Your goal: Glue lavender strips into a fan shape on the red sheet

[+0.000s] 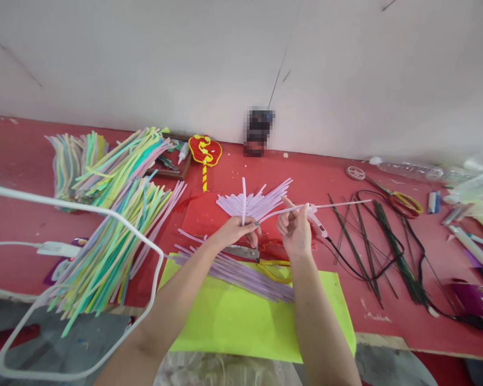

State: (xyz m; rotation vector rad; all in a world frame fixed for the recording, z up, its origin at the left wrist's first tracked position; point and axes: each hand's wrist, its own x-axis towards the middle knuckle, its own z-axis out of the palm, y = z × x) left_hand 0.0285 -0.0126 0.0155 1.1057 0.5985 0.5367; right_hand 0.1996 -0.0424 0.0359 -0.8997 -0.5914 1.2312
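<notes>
My left hand point(241, 231) pinches a lilac pipe cleaner point(243, 198) that is bent, one end standing up and the other running right. That right-hand length passes through my right hand point(295, 230), thumb and fingers closed on it, and its thin tip points right. Beyond both hands lies a fanned pile of short lilac pipe cleaners point(261, 203). Below them, longer lilac pipe cleaners point(249, 281) lie on a lime-green sheet point(233, 327). Yellow-handled scissors point(241, 251) rest under my hands. A glue gun point(317, 222) sits just right of my right hand.
Multicoloured pipe cleaners point(112, 246) are heaped at left, near a looping white cable point(161, 257). At the back are a brown tray point(181, 172) and a red-and-yellow fan-shaped ornament point(205, 151). Dark green stems point(394, 246), more scissors point(404, 202) and a plastic bottle point(410, 170) occupy the right.
</notes>
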